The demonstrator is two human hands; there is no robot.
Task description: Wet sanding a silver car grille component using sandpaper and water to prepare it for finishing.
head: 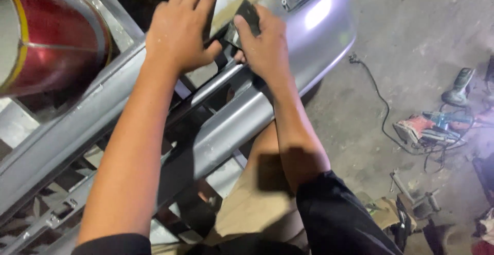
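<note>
A silver-grey car bumper (pixel 242 121) lies slanted across my lap, with open grille slots along its length. My left hand (pixel 180 29) rests flat on the bumper's upper part, fingers spread and pointing away from me. My right hand (pixel 262 44) grips a small dark sanding block (pixel 246 16) and presses it against the bumper's sanded, dull patch near the top edge. The two hands sit side by side, almost touching.
A red and yellow rounded body panel (pixel 46 39) sits at the upper left. On the concrete floor to the right lie a black cable (pixel 375 95), a red power tool (pixel 422 129), a green tool (pixel 460 88) and other scattered tools (pixel 411 193).
</note>
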